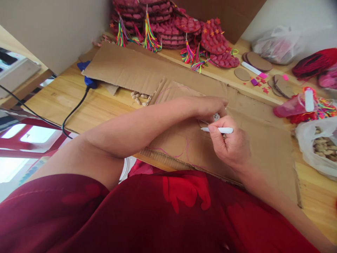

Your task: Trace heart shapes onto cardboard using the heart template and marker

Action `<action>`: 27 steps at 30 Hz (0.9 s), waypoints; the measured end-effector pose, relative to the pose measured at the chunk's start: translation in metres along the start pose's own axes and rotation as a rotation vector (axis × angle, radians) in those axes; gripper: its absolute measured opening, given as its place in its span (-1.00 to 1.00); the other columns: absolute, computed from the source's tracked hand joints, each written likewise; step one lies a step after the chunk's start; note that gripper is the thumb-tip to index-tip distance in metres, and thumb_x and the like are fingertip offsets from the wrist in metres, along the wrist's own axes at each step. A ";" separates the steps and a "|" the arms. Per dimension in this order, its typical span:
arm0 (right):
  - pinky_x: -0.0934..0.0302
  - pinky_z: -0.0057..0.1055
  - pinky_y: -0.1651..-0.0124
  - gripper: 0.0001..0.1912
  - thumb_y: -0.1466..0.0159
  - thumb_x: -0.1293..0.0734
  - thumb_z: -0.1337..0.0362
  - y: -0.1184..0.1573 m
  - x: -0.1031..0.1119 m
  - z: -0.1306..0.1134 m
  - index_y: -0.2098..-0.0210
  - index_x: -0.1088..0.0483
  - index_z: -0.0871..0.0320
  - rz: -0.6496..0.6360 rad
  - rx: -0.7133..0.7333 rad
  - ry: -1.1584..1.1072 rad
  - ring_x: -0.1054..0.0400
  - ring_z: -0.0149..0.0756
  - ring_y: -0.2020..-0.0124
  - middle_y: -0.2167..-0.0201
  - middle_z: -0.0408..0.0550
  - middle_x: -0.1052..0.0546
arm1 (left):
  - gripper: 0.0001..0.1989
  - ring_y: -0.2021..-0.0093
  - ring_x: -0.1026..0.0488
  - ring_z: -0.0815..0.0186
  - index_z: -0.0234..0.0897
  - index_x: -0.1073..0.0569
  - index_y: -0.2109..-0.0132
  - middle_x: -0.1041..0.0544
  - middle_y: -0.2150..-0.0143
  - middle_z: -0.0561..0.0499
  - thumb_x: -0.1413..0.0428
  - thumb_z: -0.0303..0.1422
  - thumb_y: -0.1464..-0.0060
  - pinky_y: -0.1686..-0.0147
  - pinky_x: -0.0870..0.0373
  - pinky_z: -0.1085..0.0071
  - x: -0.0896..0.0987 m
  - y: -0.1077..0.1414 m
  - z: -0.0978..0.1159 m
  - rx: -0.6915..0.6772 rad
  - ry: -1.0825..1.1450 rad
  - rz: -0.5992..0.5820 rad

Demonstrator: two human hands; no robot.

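Note:
My right hand (231, 142) is closed round a white marker pen (219, 130), its tip pointing left above the brown cardboard sheet (265, 140). My left hand (210, 107) reaches across the sheet, just beyond the pen, with its fingers curled down. A small shiny silver thing (216, 117) shows at those fingers; I cannot make out what it is, and the fingertips are partly hidden. Thin pink curved lines (173, 154) are drawn on the cardboard near its front edge and again at its upper left.
Stacked pink peanut-shell-like crafts (171, 31) with coloured tassels stand at the back. Cardboard ovals (242, 74) lie at the back right. At right are a pink cup (289, 105) and a plastic bag of peanuts (323, 146). A black cable (75, 109) crosses the left side.

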State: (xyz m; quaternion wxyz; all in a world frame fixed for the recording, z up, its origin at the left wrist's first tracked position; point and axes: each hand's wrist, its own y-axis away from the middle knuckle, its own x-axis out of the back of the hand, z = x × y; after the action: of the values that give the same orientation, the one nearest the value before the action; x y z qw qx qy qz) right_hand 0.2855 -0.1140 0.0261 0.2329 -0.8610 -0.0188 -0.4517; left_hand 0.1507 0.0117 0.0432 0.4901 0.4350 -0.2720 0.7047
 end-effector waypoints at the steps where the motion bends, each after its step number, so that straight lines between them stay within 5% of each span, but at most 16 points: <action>1: -0.04 -0.30 0.51 -0.78 -0.43 -0.28 0.14 -0.001 -0.001 -0.001 0.35 -0.31 0.03 0.004 0.000 0.007 -0.21 -0.34 0.60 0.57 -0.19 -0.40 | -0.72 0.03 -0.44 0.23 -0.19 -0.66 0.09 -0.50 -0.06 -0.01 -0.16 -0.50 -0.07 0.12 -0.30 0.39 0.001 0.000 0.001 0.002 0.009 -0.015; 9: -0.08 -0.32 0.46 -0.75 -0.44 -0.24 0.09 -0.011 -0.011 -0.008 0.34 -0.32 0.03 0.046 -0.018 0.099 -0.26 -0.30 0.57 0.54 -0.15 -0.44 | -0.71 0.20 -0.40 0.30 -0.33 -0.52 -0.04 -0.55 0.16 0.00 -0.08 -0.45 -0.20 0.24 -0.24 0.39 0.006 -0.006 0.004 0.359 0.386 -0.025; 22: -0.05 -0.32 0.45 -0.76 -0.45 -0.24 0.11 -0.017 -0.016 -0.013 0.32 -0.33 0.05 0.033 -0.001 0.151 -0.27 -0.31 0.55 0.53 -0.14 -0.44 | -0.66 0.20 -0.34 0.36 -0.44 -0.52 -0.09 -0.50 0.26 0.05 -0.03 -0.55 -0.21 0.15 -0.26 0.41 0.011 -0.002 0.010 0.399 0.436 -0.034; 27: -0.01 -0.34 0.48 -0.78 -0.45 -0.25 0.13 -0.009 -0.007 -0.012 0.31 -0.33 0.06 -0.015 0.004 0.130 -0.18 -0.36 0.61 0.58 -0.19 -0.37 | -0.64 0.14 -0.37 0.36 -0.47 -0.54 -0.08 -0.55 0.07 -0.04 -0.06 -0.56 -0.17 0.08 -0.28 0.43 0.005 0.002 0.005 0.234 0.328 -0.002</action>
State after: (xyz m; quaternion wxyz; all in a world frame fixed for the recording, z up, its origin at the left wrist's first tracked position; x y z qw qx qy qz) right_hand 0.2703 -0.1100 0.0298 0.2321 -0.8293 -0.0108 -0.5083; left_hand 0.1497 0.0095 0.0499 0.4747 0.3686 -0.1042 0.7924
